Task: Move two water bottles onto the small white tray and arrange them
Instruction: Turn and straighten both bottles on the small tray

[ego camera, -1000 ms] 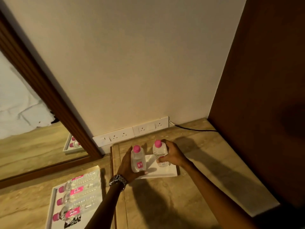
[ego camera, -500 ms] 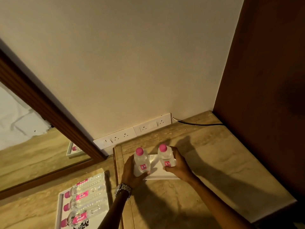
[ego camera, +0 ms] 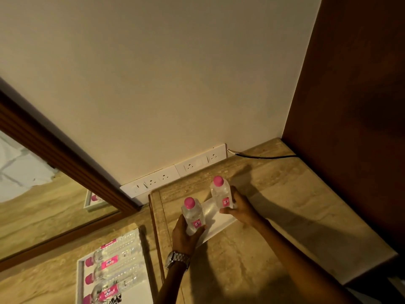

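Two clear water bottles with pink caps stand upright on the small white tray (ego camera: 221, 226), which lies on the stone counter below the wall sockets. My left hand (ego camera: 183, 236), with a metal watch on the wrist, grips the left bottle (ego camera: 192, 216) at the tray's near-left end. My right hand (ego camera: 242, 208) holds the right bottle (ego camera: 220, 193) at the tray's far end, fingers wrapped around its lower body. The bottles stand apart with bare tray between them.
A larger white tray (ego camera: 80, 279) with several lying pink-capped bottles sits on the lower counter at the left. A wood-framed mirror (ego camera: 43, 207) leans at the left. White wall sockets (ego camera: 175, 172) and a black cable (ego camera: 263, 156) run along the wall. A dark wooden panel (ego camera: 350, 128) bounds the right.
Both bottles have shifted on the tray while still held: the right one moved toward the wall, the left one toward me. The tray now looks turned diagonally. The camera view has also shifted.
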Action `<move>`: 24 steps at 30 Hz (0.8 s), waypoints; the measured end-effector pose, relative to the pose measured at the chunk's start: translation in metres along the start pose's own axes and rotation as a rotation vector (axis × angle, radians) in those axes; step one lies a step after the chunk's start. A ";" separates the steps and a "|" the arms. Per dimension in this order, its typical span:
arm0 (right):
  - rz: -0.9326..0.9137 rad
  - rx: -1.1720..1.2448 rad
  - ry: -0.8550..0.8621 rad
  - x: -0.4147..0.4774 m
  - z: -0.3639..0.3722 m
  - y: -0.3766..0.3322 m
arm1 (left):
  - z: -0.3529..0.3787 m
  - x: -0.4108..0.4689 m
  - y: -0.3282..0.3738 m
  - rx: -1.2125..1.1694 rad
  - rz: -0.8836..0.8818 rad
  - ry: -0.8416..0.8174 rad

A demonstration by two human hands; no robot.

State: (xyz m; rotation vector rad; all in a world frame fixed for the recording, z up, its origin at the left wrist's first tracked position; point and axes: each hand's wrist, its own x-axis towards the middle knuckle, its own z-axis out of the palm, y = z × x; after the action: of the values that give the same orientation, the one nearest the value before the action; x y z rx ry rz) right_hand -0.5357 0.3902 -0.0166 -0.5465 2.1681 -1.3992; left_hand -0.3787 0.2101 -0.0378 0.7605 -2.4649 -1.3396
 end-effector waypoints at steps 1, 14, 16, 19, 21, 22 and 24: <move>-0.013 -0.009 -0.017 0.002 -0.002 -0.002 | 0.000 0.001 0.000 0.003 0.013 -0.011; -0.048 -0.095 -0.051 -0.012 -0.008 0.015 | -0.002 0.023 -0.005 -0.010 0.003 -0.051; -0.051 -0.104 -0.017 -0.019 -0.004 0.021 | -0.003 0.022 -0.008 -0.029 -0.017 -0.033; -0.047 -0.116 0.033 -0.022 0.003 0.029 | -0.002 0.014 -0.010 -0.052 -0.022 0.003; -0.044 -0.114 0.038 -0.021 0.006 0.029 | -0.001 0.008 -0.013 -0.047 0.001 0.022; -0.041 -0.111 0.034 -0.021 0.006 0.029 | 0.000 0.005 -0.013 -0.044 0.010 0.028; -0.038 -0.111 0.035 -0.020 0.008 0.028 | 0.002 0.002 -0.012 -0.053 0.008 0.033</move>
State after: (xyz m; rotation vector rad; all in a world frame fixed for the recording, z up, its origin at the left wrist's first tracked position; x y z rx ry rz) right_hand -0.5163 0.4067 -0.0413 -0.6105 2.2851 -1.3226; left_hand -0.3771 0.2050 -0.0484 0.7543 -2.3947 -1.3722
